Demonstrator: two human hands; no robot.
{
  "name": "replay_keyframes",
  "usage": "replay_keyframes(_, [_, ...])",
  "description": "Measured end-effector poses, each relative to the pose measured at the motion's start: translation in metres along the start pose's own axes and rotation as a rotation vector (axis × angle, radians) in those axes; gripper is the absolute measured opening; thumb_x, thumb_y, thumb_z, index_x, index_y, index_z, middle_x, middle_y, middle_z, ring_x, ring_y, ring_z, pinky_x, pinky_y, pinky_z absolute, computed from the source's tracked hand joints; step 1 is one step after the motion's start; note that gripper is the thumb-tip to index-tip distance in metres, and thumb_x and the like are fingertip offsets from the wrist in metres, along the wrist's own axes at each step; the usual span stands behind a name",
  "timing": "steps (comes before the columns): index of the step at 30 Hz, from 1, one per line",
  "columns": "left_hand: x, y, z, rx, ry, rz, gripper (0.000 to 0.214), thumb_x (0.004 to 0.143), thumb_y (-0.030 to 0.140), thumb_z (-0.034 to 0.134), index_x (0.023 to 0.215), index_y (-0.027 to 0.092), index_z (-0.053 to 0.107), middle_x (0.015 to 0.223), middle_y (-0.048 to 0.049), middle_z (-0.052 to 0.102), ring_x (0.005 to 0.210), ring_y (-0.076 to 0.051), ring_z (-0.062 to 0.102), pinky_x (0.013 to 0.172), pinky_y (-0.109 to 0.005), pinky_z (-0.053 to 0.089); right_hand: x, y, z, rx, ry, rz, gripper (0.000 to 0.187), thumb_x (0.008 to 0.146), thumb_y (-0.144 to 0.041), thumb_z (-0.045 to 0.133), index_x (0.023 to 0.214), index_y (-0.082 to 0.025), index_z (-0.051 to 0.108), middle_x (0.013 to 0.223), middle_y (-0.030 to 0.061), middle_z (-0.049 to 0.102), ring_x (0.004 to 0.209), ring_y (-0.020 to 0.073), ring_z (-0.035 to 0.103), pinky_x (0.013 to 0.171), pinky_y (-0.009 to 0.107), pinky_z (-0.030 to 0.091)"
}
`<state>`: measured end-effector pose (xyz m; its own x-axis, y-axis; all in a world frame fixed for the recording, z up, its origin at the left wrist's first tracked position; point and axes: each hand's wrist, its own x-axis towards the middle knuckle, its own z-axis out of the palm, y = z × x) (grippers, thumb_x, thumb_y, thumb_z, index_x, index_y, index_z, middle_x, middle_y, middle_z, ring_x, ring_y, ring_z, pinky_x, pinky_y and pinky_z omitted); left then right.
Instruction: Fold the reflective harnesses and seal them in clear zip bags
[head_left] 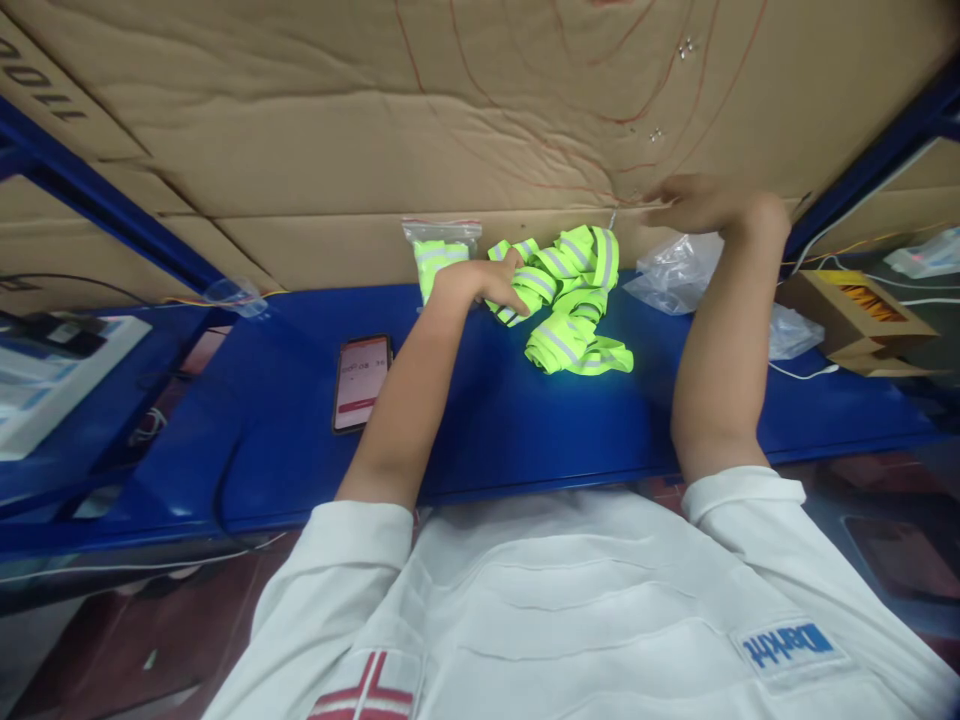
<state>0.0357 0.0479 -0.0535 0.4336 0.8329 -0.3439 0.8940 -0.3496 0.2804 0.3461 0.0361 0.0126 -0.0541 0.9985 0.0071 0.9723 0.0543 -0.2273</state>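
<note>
Fluorescent yellow-green reflective straps [574, 290] with silver stripes lie in loose coils and folds on the blue tabletop. My left hand [487, 285] is at the left end of this pile, its fingers curled around a fold of strap. Just behind that wrist stands a clear zip bag [441, 250] with more folded yellow-green material inside. Raised to the right of the pile is my right hand [709, 205], close to the cardboard wall. Its fingers reach leftward, apart and somewhat blurred, and I see nothing in them. Below it lies a crumpled clear plastic bag [679, 272].
A phone [361, 382] showing a timer lies left of my left forearm. Brown cardboard [300, 150] with orange cord and small metal clips backs the blue table [570, 435]. At the right are an open cardboard box [855, 315] and a white cable [806, 374].
</note>
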Motion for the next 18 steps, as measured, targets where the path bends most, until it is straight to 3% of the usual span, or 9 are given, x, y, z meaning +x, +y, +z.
replay_keyframes(4, [-0.011,-0.005,-0.011,-0.014,0.036,-0.016,0.112,0.079,0.059,0.085,0.172,0.023,0.034,0.139,-0.0135,0.076,0.114,-0.032,0.075,0.093,-0.035,0.055,-0.004,-0.035,0.005,-0.007,-0.097,-0.163,0.048,0.119,-0.027,0.066,0.163,-0.008,0.064,0.162,0.0221,0.064,0.145,0.0325,0.063,0.124,0.043,0.046])
replay_keyframes(9, [-0.020,-0.019,-0.024,-0.045,0.222,0.062,0.087,0.089,0.045,0.078,0.164,0.021,0.040,0.127,-0.0098,0.072,0.107,-0.027,0.070,0.089,-0.036,0.051,-0.016,-0.072,0.008,-0.008,-0.204,-0.318,0.046,0.118,-0.028,0.066,0.160,-0.010,0.065,0.156,0.0183,0.068,0.135,0.0338,0.068,0.116,0.042,0.053])
replay_keyframes(12, [-0.031,-0.023,-0.031,-0.090,0.347,0.100,0.074,0.093,0.036,0.072,0.159,0.026,0.040,0.122,-0.0065,0.071,0.103,-0.026,0.070,0.084,-0.035,0.050,-0.023,-0.083,0.009,-0.005,-0.243,-0.374,0.041,0.115,-0.035,0.068,0.153,-0.019,0.070,0.154,0.0125,0.070,0.130,0.0317,0.071,0.108,0.035,0.057])
replay_keyframes(15, [-0.046,-0.022,-0.039,-0.230,0.520,0.219,0.054,0.095,0.034,0.070,0.145,0.030,0.051,0.127,-0.0027,0.076,0.108,-0.023,0.068,0.091,-0.036,0.053,-0.024,-0.086,0.012,-0.006,-0.270,-0.446,0.039,0.112,-0.041,0.070,0.147,-0.025,0.073,0.148,0.0078,0.074,0.127,0.0308,0.072,0.105,0.033,0.057])
replay_keyframes(18, [-0.061,-0.016,-0.044,-0.335,0.651,0.336,0.040,0.094,0.043,0.072,0.130,0.033,0.057,0.137,0.0011,0.077,0.119,-0.023,0.067,0.106,-0.041,0.056,-0.021,-0.086,0.017,-0.016,-0.259,-0.484,0.043,0.110,-0.042,0.072,0.148,-0.022,0.070,0.150,0.0109,0.073,0.126,0.0315,0.072,0.111,0.039,0.055])
